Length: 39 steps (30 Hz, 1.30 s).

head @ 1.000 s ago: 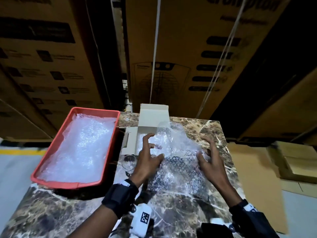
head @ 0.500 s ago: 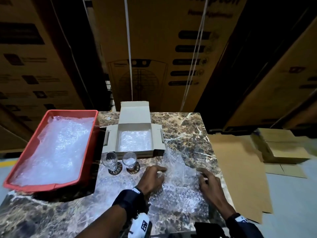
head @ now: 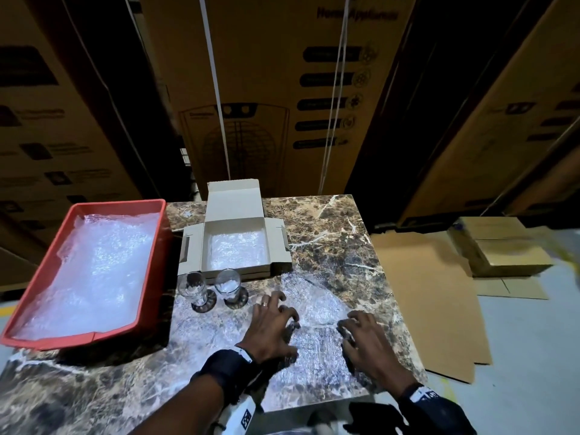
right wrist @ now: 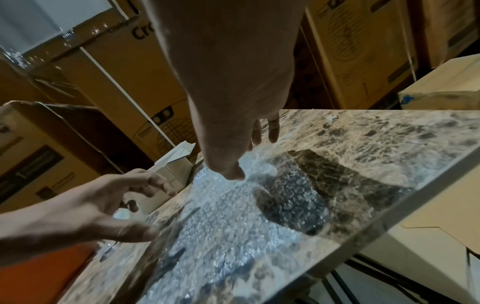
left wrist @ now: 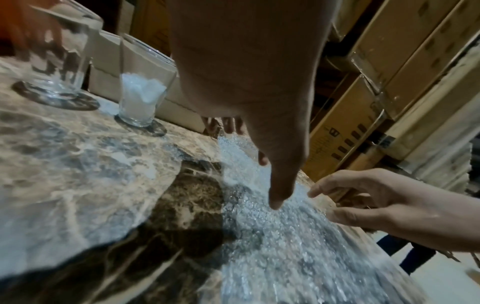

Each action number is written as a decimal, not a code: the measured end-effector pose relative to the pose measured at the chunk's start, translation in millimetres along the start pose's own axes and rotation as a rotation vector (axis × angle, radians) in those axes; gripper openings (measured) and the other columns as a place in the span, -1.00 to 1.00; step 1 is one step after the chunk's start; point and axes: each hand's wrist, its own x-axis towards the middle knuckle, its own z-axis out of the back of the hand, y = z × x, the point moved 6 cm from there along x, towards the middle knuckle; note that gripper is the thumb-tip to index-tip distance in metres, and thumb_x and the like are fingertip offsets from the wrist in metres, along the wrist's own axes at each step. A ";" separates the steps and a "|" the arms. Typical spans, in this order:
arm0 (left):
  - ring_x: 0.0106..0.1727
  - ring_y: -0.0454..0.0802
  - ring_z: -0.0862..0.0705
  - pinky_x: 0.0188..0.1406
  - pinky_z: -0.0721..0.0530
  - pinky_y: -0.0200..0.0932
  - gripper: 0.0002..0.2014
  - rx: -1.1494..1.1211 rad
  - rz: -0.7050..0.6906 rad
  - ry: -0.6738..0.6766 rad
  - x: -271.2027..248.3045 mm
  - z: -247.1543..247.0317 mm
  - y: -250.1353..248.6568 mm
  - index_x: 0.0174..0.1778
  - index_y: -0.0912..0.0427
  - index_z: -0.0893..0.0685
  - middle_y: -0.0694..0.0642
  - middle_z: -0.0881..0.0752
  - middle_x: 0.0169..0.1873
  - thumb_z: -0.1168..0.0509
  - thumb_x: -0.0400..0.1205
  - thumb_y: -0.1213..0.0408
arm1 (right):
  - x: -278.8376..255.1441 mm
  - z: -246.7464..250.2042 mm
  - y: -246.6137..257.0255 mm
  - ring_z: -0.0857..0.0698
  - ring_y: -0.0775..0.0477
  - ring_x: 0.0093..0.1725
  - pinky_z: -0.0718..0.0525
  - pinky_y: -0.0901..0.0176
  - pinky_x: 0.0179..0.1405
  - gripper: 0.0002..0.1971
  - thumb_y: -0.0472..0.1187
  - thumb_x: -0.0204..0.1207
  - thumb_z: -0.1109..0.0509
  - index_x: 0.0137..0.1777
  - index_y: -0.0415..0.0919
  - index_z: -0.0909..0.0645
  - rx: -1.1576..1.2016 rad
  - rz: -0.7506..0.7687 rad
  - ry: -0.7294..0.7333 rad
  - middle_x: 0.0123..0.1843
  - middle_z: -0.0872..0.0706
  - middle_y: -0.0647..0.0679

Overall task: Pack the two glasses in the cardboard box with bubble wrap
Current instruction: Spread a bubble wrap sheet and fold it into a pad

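Two clear glasses (head: 193, 288) (head: 228, 284) stand on the marble table (head: 332, 233) just in front of the open cardboard box (head: 235, 221), which has bubble wrap lining its bottom. The right glass (left wrist: 142, 90) has something white inside; the other glass (left wrist: 59, 61) stands left of it. A loose bubble wrap sheet (head: 317, 350) lies flat on the table to the right of the glasses. My left hand (head: 276, 318) and right hand (head: 361, 337) press fingertips down on it, spread apart. The thumbs touch the sheet (left wrist: 272, 236) (right wrist: 233, 216).
A red tray (head: 158, 246) full of bubble wrap sits at the table's left. Flattened cardboard (head: 433, 293) and small cartons (head: 499, 246) lie on the floor to the right. Tall printed cartons (head: 266, 89) stand behind the table. The sheet reaches the table's right edge (right wrist: 389, 224).
Both hands have drawn the loose bubble wrap sheet back from over the box toward the near edge. The box and both glasses now show uncovered.
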 end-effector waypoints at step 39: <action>-0.07 -0.14 -0.81 0.09 -0.74 -0.10 -0.89 -0.576 0.080 0.120 14.8 -15.0 1.9 -0.13 0.00 -0.83 -0.07 -0.86 -0.20 -0.41 0.68 0.23 | -1.3 8.1 9.4 -0.68 0.09 0.22 -0.64 0.23 0.17 -0.10 0.68 0.23 -0.39 0.49 0.17 -0.49 0.454 0.016 0.396 0.33 -0.67 0.11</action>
